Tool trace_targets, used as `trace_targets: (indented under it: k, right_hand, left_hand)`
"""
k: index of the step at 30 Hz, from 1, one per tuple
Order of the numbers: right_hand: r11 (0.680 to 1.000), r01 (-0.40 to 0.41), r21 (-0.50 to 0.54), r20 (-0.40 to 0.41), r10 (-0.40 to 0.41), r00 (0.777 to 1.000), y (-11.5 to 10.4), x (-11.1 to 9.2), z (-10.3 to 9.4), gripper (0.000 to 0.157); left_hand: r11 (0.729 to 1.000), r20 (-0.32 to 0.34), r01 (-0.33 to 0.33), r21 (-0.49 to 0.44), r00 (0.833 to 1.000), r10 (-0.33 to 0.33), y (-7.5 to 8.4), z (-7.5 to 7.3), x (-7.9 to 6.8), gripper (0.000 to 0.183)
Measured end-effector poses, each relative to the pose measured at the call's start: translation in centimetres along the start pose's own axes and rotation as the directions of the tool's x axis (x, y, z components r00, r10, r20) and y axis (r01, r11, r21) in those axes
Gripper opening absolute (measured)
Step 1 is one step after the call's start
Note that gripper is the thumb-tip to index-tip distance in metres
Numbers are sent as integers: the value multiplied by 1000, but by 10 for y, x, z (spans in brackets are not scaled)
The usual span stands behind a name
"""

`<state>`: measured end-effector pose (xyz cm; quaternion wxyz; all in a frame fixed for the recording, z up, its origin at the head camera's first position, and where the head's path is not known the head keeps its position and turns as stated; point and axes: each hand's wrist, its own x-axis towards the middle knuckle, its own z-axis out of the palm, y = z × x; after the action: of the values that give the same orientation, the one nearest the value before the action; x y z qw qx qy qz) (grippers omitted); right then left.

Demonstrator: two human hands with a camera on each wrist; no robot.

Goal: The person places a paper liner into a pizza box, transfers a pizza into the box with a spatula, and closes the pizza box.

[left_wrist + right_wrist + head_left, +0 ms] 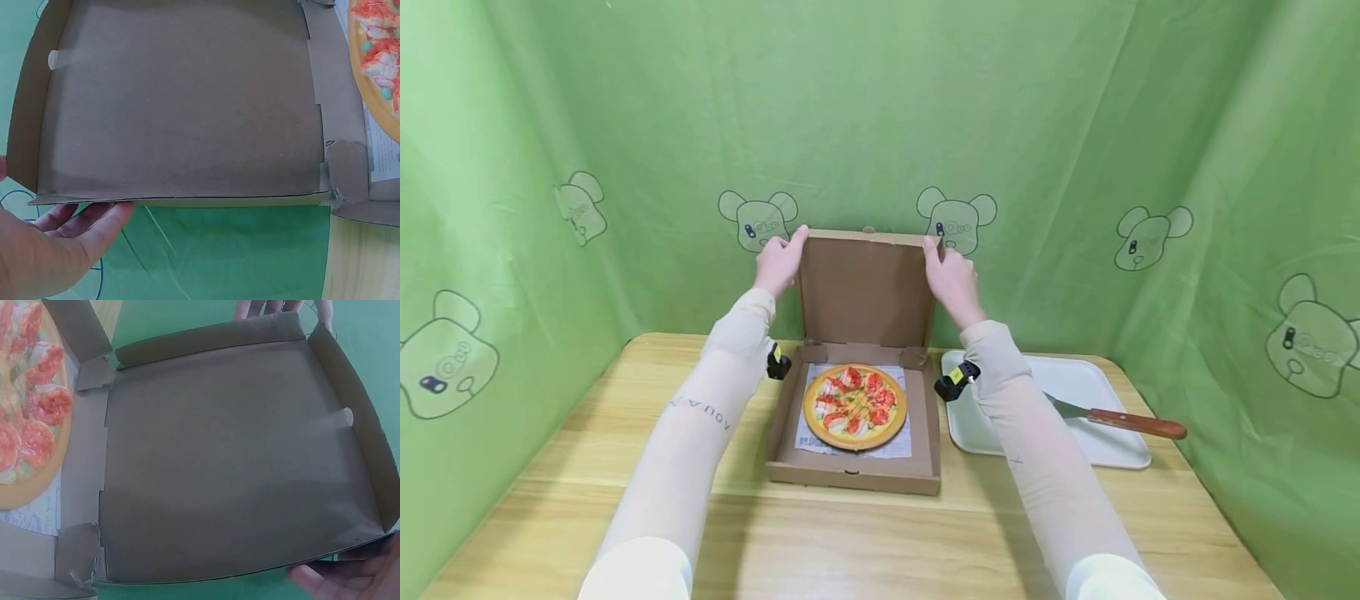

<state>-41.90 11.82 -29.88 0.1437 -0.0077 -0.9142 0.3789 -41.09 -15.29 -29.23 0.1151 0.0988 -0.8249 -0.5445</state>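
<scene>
A brown cardboard pizza box (853, 479) sits on the table with its lid (867, 287) raised upright at the back. Inside, on a sheet of printed paper (895, 450), lies a round pizza (854, 408) with red and white toppings. My left hand (778, 263) grips the lid's upper left corner, thumb on the top edge; in the left wrist view its fingers (103, 225) lie behind the lid's side. The upper right corner is held by my right hand (953, 283), and the right wrist view shows its fingers (312, 582) at the lid's edge.
To the right of the box is a white tray (1120, 450). A pizza server with a wooden handle (1138, 423) lies across it, its blade partly hidden by my right forearm. Green curtains (865, 108) printed with bear heads surround the wooden table (820, 550).
</scene>
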Motion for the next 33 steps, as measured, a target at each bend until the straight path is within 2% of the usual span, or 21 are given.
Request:
trace_targets:
  k: [5, 9, 19, 28, 33]
  right_hand:
    - [1000, 16, -10, 10, -16, 1000, -2, -2, -2, 78]
    - [999, 26, -18, 19, -26, 999, -2, -4, -3, 78]
    - [997, 66, -32, 52, -64, 997, -3, -15, -8, 74]
    - [993, 112, -33, 46, -110, 993, -2, -28, -14, 70]
    - [990, 138, -34, 45, -137, 990, 1, -36, -16, 71]
  left_hand:
    - [1000, 34, -6, -27, 999, 7, 1, -4, -3, 63]
    - [1000, 57, -17, -22, 998, 18, 3, -5, -7, 64]
    - [998, 52, -60, -5, 997, 60, 4, -7, -17, 56]
    - [996, 68, -85, 6, 994, 85, 1, -13, -30, 61]
    - [994, 48, -105, 6, 993, 104, -3, -14, -37, 62]
